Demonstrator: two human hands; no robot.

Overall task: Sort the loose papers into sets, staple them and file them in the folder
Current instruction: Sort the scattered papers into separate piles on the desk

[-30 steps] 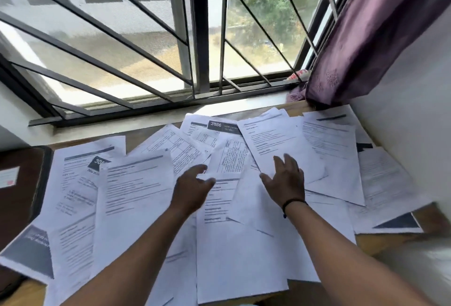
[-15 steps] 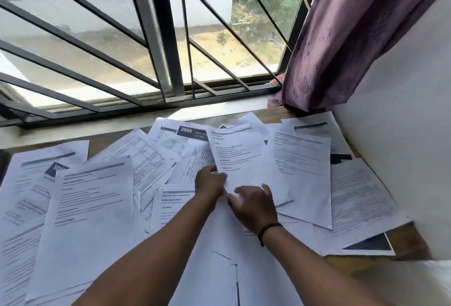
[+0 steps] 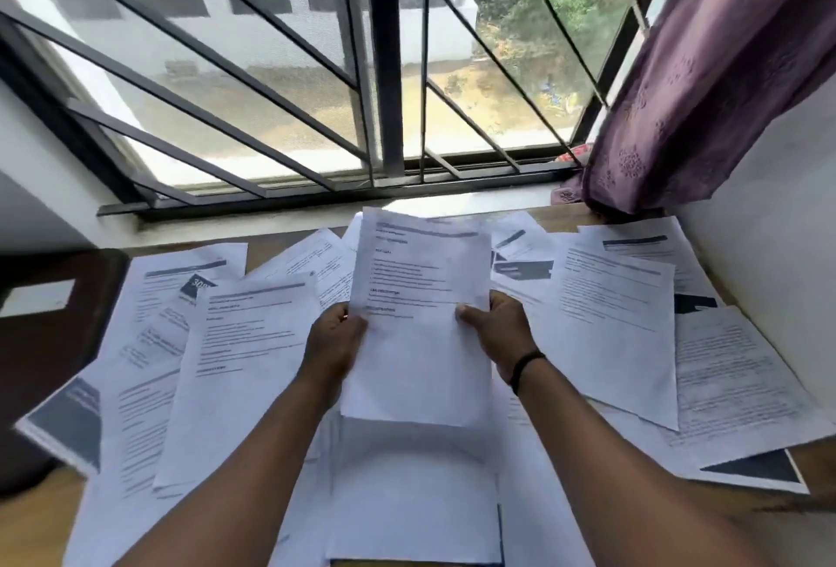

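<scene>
White sheet is up off the papers now, raised before the window; left hand and right hand pinch its side edges, no longer pressing flat.

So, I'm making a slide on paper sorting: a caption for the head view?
Both hands, left and right, lift one printed sheet above loose papers spread by the window.

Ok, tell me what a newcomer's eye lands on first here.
First the printed sheet held up at centre, left hand and right hand gripping its side edges. Then the loose papers overlapping across the desk, and the purple curtain at the upper right.
</scene>
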